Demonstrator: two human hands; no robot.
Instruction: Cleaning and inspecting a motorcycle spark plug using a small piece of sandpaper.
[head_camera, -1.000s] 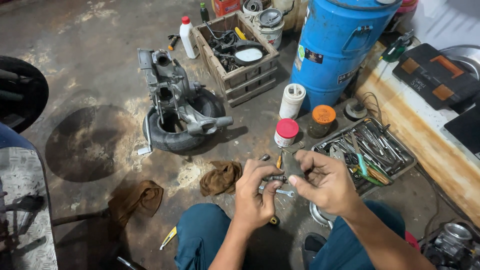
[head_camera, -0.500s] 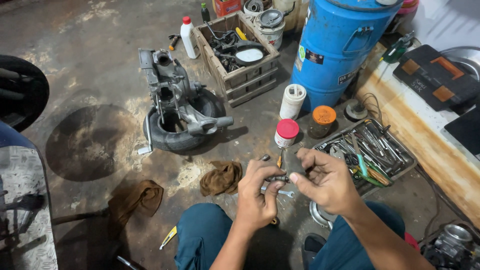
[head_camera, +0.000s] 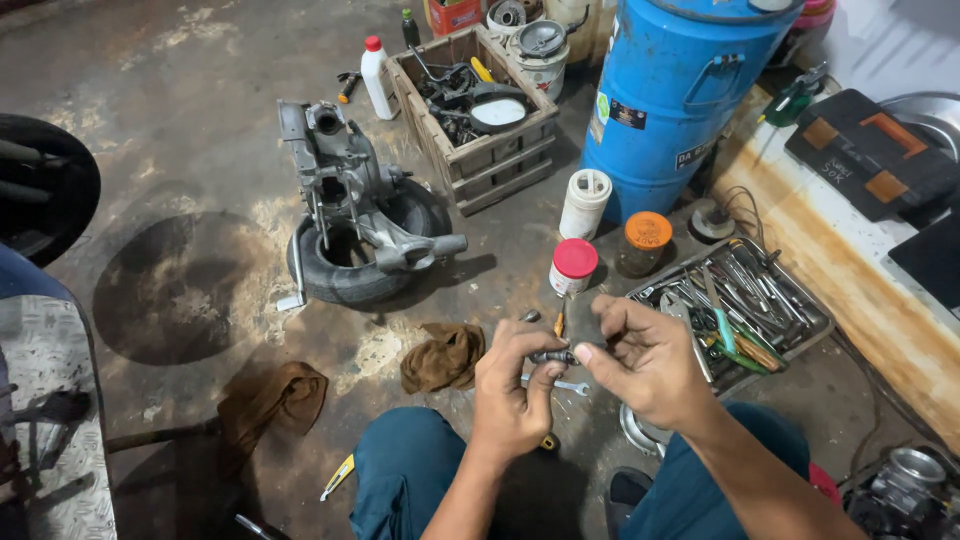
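Observation:
My left hand (head_camera: 512, 392) and my right hand (head_camera: 650, 360) meet in front of my knees, both pinching a small dark metal part (head_camera: 552, 356) between the fingertips. The part is short and roughly cylindrical; its detail is too small to make out. Below the hands a small wrench (head_camera: 566, 385) lies on the concrete floor. A brown rag (head_camera: 442, 357) sits just left of my left hand.
A grey engine casing (head_camera: 345, 185) rests on a small black tyre (head_camera: 352, 276). A metal tray of hand tools (head_camera: 735, 300) lies to the right. A blue drum (head_camera: 680, 95), a wooden crate of parts (head_camera: 478, 105), a red-lidded jar (head_camera: 573, 266) and an orange-lidded jar (head_camera: 645, 243) stand behind.
Both hands have stayed together on the small part, shifting only slightly. Nothing else on the floor has moved.

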